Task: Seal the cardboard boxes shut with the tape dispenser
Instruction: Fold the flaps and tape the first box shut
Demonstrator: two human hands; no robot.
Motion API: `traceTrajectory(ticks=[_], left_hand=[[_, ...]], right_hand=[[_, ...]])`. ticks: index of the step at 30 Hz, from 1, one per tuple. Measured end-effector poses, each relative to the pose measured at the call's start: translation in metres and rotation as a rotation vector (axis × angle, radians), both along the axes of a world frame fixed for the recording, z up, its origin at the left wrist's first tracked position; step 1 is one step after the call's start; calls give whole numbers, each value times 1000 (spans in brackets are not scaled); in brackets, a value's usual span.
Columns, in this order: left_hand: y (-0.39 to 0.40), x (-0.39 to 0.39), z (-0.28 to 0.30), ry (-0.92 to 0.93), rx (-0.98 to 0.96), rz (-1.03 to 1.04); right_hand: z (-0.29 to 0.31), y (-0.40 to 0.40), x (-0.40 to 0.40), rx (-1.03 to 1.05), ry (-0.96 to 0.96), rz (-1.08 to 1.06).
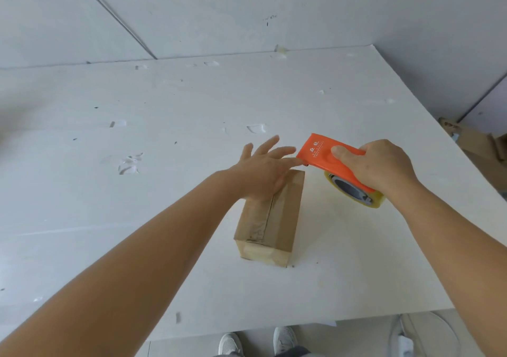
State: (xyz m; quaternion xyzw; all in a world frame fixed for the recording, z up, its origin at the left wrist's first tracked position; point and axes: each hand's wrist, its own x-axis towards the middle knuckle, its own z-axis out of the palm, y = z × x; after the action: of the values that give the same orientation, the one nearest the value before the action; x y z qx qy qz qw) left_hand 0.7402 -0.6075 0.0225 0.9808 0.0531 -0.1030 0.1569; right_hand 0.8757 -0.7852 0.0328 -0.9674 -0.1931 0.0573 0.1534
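So we've got one small cardboard box point(270, 219) sitting on the white table point(137, 192), roughly in the middle, a bit toward our edge. Its long axis runs away from us, leaning slightly to the right at the far end, with one short end face turned toward us. The top flaps are closed, and shiny clear tape runs lengthwise over the seam and folds down onto that near face.

Our left hand point(263, 170) lies flat on the far end of the box top, palm down, fingers straight and spread, pointing away and to the right. That forearm comes in diagonally from the lower left.

Our right hand point(381, 164) grips the orange tape dispenser point(327, 155), fingers curled around its body and the thumb pressed on the flat orange top. The dispenser's flat front end points left, toward the far end of the box, and sits right by our left fingertips. We can't tell whether it's touching the box. The yellowish tape roll point(356, 192) hangs under our palm.

Bits of tape are stuck around the tabletop, and our white shoes point(258, 343) show below the table edge.
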Motion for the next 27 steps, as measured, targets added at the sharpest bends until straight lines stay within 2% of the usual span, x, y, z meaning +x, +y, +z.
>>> traceTrajectory(ticks=[4,8,11,13,18,21,23,27], left_hand=[[3,4,3,158,-122,3],[8,-4,-1,126,-23,119],[14,-13,0,123,-33,225],[22,-19,2,145,-142,285],[38,-37,-7,130,-587,452],[36,-44,-24,18,-697,493],[32,-46,-27,-57,-679,488],[21,-44,-28,-120,-262,431]], right_hand=[[-3,-9,1,0,17,-14],[-2,-11,-1,24,12,11],[0,-7,-4,48,11,48],[0,-3,-6,66,13,70],[-1,11,-13,83,0,100],[-1,18,-17,96,-13,123],[-1,23,-20,103,-19,140],[-3,29,-24,102,-32,154]])
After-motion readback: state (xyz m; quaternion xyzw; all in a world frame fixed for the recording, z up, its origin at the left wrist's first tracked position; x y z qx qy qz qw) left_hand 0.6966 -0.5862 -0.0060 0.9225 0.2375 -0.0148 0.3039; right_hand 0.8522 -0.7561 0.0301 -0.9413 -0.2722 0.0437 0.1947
